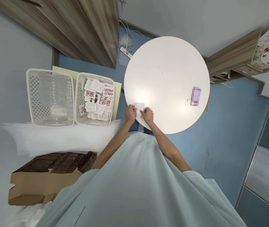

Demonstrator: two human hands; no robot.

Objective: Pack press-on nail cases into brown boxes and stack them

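A small white card (139, 106) with faint print lies over the near left edge of the round white table (165, 69). My left hand (131, 113) pinches its left side between thumb and fingers. On the opposite side my right hand (147, 115) has its thumb and fingers closed at the card's lower right corner. Both wrists rest close to the table's near rim. The print on the card is too small to read.
Left of the table stands a white basket (77, 104) of printed cards and packets, beside another basket (29, 94) of clear plastic pieces. A blurred purple object (196, 95) lies on the table's right. A power strip (126, 52) is on the floor; cardboard (37, 183) lies lower left.
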